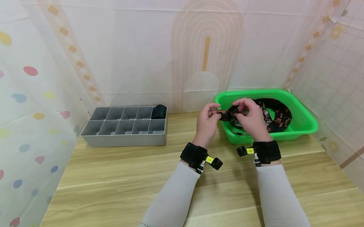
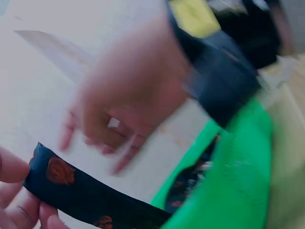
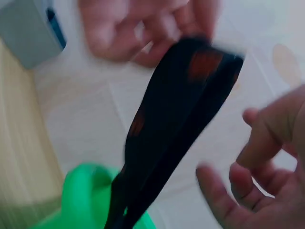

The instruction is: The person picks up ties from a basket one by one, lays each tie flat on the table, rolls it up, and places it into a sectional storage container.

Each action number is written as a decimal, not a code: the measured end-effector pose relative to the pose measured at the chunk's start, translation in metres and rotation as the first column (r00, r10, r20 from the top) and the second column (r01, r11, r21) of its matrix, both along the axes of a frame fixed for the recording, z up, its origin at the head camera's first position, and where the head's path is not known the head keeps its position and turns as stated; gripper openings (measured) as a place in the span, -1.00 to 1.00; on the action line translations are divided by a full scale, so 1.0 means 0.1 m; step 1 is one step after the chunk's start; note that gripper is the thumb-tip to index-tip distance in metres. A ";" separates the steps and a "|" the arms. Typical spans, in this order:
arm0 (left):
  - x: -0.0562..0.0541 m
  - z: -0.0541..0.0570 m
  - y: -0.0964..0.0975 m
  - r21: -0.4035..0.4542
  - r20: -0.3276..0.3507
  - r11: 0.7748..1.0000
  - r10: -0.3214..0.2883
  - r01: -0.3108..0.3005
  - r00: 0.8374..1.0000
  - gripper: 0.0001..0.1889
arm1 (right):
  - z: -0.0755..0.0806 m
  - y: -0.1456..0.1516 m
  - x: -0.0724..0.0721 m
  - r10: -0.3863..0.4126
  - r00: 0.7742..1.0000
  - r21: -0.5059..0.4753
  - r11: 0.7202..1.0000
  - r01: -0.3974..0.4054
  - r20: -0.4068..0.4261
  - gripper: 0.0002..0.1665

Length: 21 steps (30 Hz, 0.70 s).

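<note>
Above the left end of the green basket (image 1: 303,133), my left hand (image 1: 208,126) pinches the end of a dark necktie (image 2: 90,193) with orange motifs between thumb and fingers. The necktie hangs as a folded strip down toward the basket in the right wrist view. My right hand (image 1: 254,120) is close beside it; in the right wrist view its loosely bent fingers (image 3: 217,195) are apart from the cloth and hold nothing. More dark patterned cloth (image 1: 281,118) lies curved inside the basket, partly hidden behind my right hand.
On the left of the wooden table (image 1: 117,185) stands a grey divided box (image 1: 124,141) with two rows of compartments. A dark rolled item (image 1: 159,112) sits in its back right compartment. Patterned curtains (image 1: 135,54) close off the back and sides.
</note>
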<state>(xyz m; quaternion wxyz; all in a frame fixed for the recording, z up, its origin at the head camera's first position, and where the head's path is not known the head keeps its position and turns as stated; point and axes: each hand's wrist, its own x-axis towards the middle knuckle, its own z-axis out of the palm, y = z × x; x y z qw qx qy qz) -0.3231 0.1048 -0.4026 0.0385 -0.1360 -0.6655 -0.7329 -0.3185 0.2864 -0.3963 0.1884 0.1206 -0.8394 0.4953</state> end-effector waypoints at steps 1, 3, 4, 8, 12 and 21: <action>0.01 0.03 -0.03 0.010 -0.013 1.000 -0.008 0.008 1.000 -0.71 | -0.02 0.01 -0.01 0.009 1.000 0.061 0.998 -0.009 -0.002 -0.48; 0.03 0.09 -0.09 -0.015 -0.054 1.000 -0.003 0.002 0.999 -0.76 | -0.06 0.00 -0.03 0.039 0.999 0.177 0.984 -0.039 0.004 -0.39; 0.05 0.12 -0.12 -0.043 -0.076 0.999 0.006 -0.009 0.997 -0.78 | -0.07 0.00 -0.03 0.058 0.998 0.224 0.973 -0.059 0.012 -0.35; 0.14 0.26 -0.21 -0.163 -0.168 0.986 0.017 -0.045 0.986 -0.78 | -0.10 -0.10 -0.05 0.062 0.998 0.361 0.931 -0.054 -0.011 -0.36; 0.25 0.40 -0.28 -0.222 -0.251 0.974 -0.020 -0.037 0.968 -0.84 | -0.15 -0.25 -0.07 -0.012 0.993 0.371 0.927 0.056 -0.120 -0.57; 0.66 0.78 -0.61 -0.088 -0.522 0.995 -0.009 -0.044 0.853 -0.73 | -0.22 -0.44 -0.10 -0.170 0.910 0.214 0.941 0.264 -0.378 -0.93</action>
